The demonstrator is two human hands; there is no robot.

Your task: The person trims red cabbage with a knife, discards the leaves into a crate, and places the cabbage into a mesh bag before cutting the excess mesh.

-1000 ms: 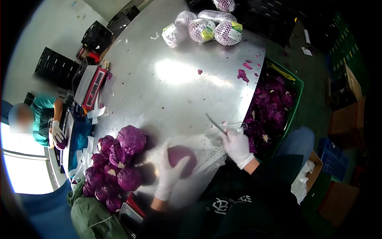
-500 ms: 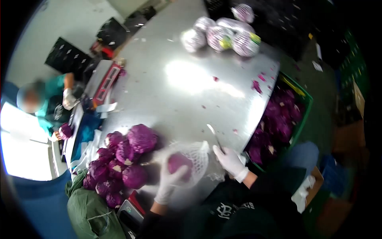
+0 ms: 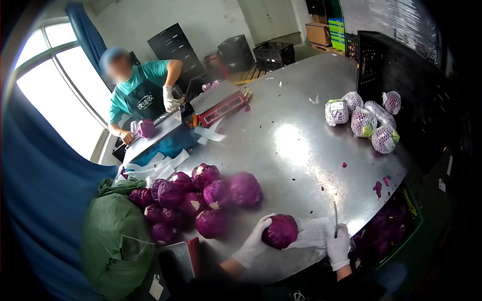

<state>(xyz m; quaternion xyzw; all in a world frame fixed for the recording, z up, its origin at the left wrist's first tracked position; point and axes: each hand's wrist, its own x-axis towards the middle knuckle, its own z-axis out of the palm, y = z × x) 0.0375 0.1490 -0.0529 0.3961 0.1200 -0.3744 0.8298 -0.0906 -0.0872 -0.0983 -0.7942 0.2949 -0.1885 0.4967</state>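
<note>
In a white glove, my left hand [image 3: 252, 244] grips a red cabbage [image 3: 280, 232] from its left side, just over the metal table. A white foam net sleeve [image 3: 310, 233] stretches from the cabbage's right side toward my right hand [image 3: 339, 248]. That hand, also gloved, is closed around a knife [image 3: 336, 219], its thin blade pointing up and away from me. The net's end meets the fingers there. Left of my left hand lies a pile of bare red cabbages [image 3: 211, 223].
Netted cabbages [image 3: 363, 122] stand at the table's [image 3: 251, 150] far right. A crate of cabbages [image 3: 384, 226] sits below the right edge. Across the table, a person [image 3: 145, 95] handles a cabbage near a red scale [image 3: 223, 108]. A green sack [image 3: 118, 241] is at left.
The view has tilted up and turned left. The cabbage, earlier seen within the spread net, now shows bare in my left hand, with the net drawn out narrow to the right.
</note>
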